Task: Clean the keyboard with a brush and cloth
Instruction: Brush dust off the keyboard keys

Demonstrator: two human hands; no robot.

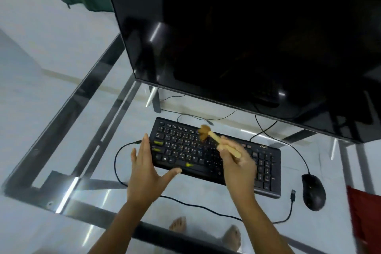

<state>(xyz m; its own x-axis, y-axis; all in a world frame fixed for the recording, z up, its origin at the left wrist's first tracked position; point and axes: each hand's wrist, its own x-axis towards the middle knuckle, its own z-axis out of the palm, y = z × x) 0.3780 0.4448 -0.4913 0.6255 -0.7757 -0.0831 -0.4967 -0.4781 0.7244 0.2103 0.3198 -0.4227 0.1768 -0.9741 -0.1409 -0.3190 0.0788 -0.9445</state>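
Note:
A black keyboard (266, 163) lies on the glass desk in front of the monitor. My right hand (237, 163) grips a wooden-handled brush (208, 133) over the middle of the keyboard, its brown bristles over the upper key rows. My left hand (146, 169) rests at the keyboard's left end, fingers spread, thumb against the front edge near the space bar. A red cloth (365, 212) lies at the desk's right edge.
A large black monitor (247, 37) stands behind the keyboard. A black mouse (313, 192) sits right of the keyboard, with a loose USB plug (293, 194) and cables beside it. The glass desk (78, 150) has a metal frame; bare feet show beneath.

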